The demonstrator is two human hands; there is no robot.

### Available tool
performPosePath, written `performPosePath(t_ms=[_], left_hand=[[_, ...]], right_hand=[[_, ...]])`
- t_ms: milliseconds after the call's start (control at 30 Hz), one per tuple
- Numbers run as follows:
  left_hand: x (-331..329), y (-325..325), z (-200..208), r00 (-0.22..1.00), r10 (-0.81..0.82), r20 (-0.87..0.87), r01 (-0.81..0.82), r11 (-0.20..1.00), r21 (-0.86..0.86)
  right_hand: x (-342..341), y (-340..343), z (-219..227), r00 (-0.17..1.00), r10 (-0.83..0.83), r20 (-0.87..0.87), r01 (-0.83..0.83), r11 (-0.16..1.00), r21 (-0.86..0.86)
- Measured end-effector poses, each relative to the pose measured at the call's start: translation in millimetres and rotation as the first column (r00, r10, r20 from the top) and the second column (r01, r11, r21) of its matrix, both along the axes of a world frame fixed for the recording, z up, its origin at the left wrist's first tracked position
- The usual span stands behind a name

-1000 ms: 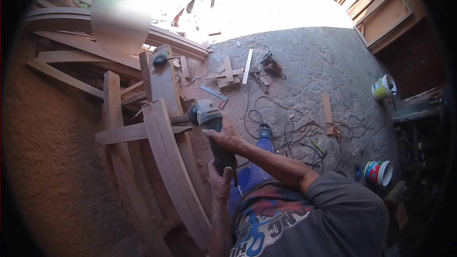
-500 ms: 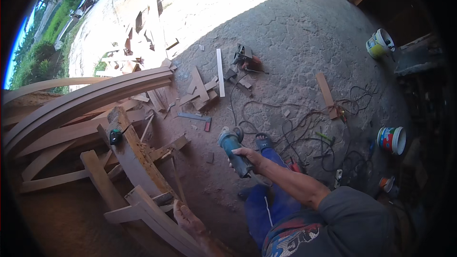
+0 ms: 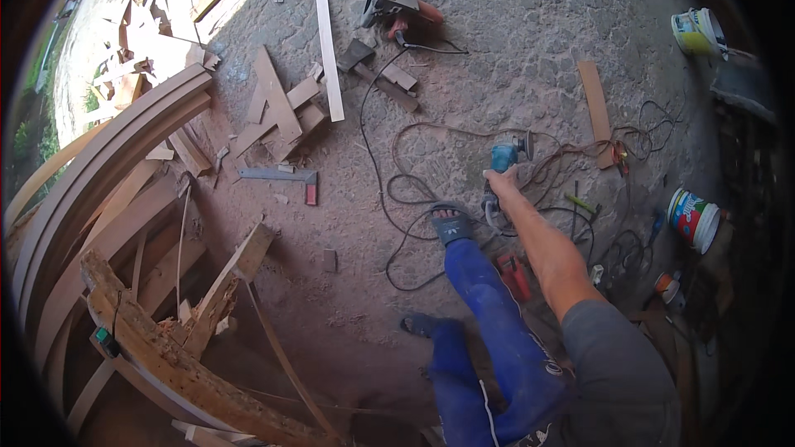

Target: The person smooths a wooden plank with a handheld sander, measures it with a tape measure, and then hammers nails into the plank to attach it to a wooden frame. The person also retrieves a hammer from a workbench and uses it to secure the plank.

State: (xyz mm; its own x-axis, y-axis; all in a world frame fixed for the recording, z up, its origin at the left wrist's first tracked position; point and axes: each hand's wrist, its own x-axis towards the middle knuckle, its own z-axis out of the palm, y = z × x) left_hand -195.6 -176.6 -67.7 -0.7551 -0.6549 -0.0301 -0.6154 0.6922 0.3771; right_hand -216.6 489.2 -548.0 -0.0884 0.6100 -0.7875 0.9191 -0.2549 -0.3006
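My right hand (image 3: 502, 183) is closed round the body of a teal angle grinder (image 3: 504, 156), held out at arm's length over the floor. Its round disc (image 3: 522, 146) points away to the right. Below my hand the grinder's cord bends down toward other cables (image 3: 414, 186) on the ground. I cannot see my left hand. Near my sandalled foot (image 3: 451, 223) lies a red tool (image 3: 513, 276), partly hidden by my leg.
Curved wooden beams (image 3: 99, 174) and a rough timber (image 3: 166, 356) with a small green-and-black device (image 3: 106, 342) fill the left. A try square (image 3: 277, 175), wood offcuts (image 3: 277, 99) and a corded power tool (image 3: 402, 7) lie ahead. Paint buckets (image 3: 694, 220) stand at right.
My right hand has carried the grinder outward to the right, away from the timber. My left hand has gone out of view. The view has shifted right and downward.
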Motion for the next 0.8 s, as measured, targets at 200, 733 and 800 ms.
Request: performPosePath(t_ms=[200, 733, 800], left_hand=[[1.9, -15.0, -29.6, 0.999, 0.029, 0.039, -0.026, 0.997, -0.078], [84.4, -49.9, 40.9, 0.99, 0.142, 0.002, -0.14, 0.977, -0.162], [76.6, -39.1, 23.7, 0.986, 0.168, -0.008, -0.167, 0.968, -0.188]], right_hand=[[-2.5, 25.9, -81.3, 0.987, -0.068, 0.148, 0.036, 0.977, 0.208], [16.5, 2.0, -153.9, 0.968, 0.093, 0.235, -0.126, 0.983, 0.131], [41.1, 27.7, -156.6, 0.937, 0.263, 0.229, -0.297, 0.946, 0.13]])
